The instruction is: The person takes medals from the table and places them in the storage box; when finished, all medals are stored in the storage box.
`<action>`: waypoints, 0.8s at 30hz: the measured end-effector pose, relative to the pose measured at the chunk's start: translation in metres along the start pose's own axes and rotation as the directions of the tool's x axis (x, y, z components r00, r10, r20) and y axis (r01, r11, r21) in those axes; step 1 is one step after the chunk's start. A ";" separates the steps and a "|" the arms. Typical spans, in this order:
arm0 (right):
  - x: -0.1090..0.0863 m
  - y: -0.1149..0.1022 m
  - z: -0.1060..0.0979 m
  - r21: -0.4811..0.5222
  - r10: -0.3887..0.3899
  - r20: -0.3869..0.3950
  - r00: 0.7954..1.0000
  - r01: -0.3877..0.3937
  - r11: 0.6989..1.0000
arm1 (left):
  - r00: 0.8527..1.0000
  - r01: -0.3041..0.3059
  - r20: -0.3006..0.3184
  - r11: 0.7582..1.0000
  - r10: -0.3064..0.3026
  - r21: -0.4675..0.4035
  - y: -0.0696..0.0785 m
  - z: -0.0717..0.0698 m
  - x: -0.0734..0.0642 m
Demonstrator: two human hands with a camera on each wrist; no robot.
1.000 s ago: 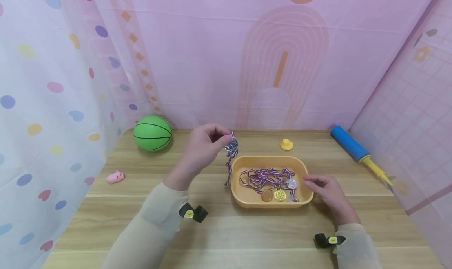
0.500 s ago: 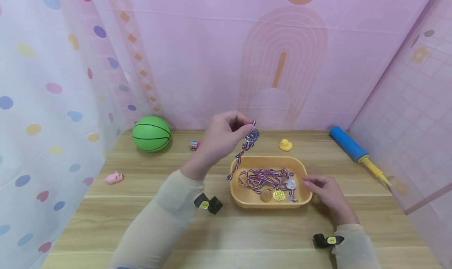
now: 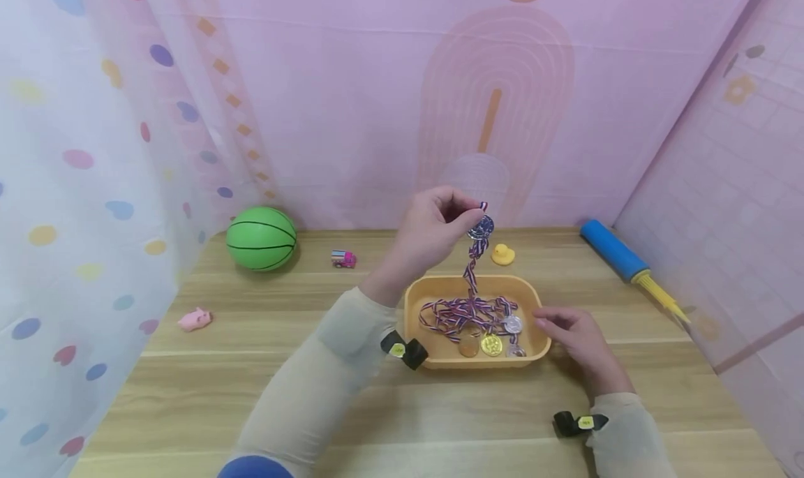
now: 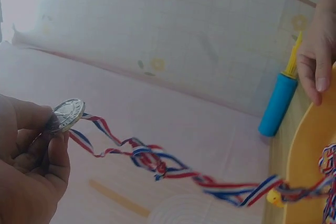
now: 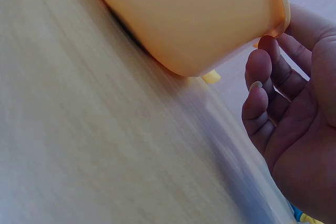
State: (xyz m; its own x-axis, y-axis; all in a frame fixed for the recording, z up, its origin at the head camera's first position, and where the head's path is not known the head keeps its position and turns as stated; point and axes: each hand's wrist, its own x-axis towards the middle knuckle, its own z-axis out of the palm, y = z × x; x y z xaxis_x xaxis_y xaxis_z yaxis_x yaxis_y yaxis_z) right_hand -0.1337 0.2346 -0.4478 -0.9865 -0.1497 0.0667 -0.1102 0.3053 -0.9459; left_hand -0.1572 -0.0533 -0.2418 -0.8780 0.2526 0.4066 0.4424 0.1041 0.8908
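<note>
My left hand (image 3: 428, 239) pinches a silver medal (image 3: 481, 227) by its edge, above the back of an orange plastic basin (image 3: 411, 324). From the medal dangles a knotted red, white and blue ribbon (image 4: 231, 188), its lower end reaching down into the basin. Inside lie tangled striped ribbons (image 3: 461, 314) with a gold medal (image 3: 491, 345), a bronze medal (image 3: 467, 346) and silver medals (image 3: 512, 324). At the basin's right end, my right hand (image 3: 581, 340) holds the rim between thumb and finger; its other fingers curl loosely below the rim in the right wrist view.
Behind the basin sits a yellow rubber duck (image 3: 502, 255). A blue hand pump (image 3: 615, 251) lies at the back right. To the left are a green ball (image 3: 261, 239), a small toy truck (image 3: 343, 258) and a pink toy pig (image 3: 195, 319). A pink curtain (image 3: 352, 115) hangs behind the table.
My left hand has carried the silver medal rightward and slightly up, from beside the basin to above it. The toy truck has come into sight behind the arm. My right hand stays at the rim.
</note>
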 end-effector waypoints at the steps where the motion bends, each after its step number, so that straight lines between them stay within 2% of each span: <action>1: 0.000 -0.001 0.001 0.000 0.003 0.005 1.000 -0.003 1.000 | 1.000 0.003 0.003 1.000 -0.003 -0.012 -0.002 0.003 0.001; 8: -0.001 -0.005 0.005 0.002 0.036 0.016 0.999 -0.037 0.999 | 0.999 0.040 0.038 0.999 -0.039 -0.036 -0.013 0.020 0.002; 14: -0.002 -0.006 0.007 0.008 0.037 0.008 0.999 -0.037 0.999 | 0.998 0.050 0.043 0.999 -0.049 -0.022 -0.031 0.023 -0.004; 16: -0.003 -0.006 0.007 0.016 0.040 0.007 0.999 -0.040 0.999 | 0.997 0.067 0.038 0.998 -0.067 0.002 -0.040 0.021 -0.007; 20: -0.004 -0.008 0.007 0.031 0.042 0.008 0.999 -0.042 0.999 | 0.990 0.138 0.024 0.987 -0.141 0.083 -0.063 0.016 -0.016; 24: -0.005 -0.010 0.007 0.025 0.047 0.006 0.999 -0.047 0.999 | 0.976 0.207 0.032 0.962 -0.216 0.178 -0.084 0.010 -0.028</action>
State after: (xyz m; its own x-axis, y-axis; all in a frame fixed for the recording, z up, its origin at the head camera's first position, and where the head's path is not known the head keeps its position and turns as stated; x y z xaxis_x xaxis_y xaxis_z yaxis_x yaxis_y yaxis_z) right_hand -0.1272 0.2260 -0.4407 -0.9899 -0.1402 0.0200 -0.0601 0.2881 -0.9557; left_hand -0.1680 -0.0598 -0.3304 -0.9467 0.2544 0.1976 0.2759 0.3235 0.9051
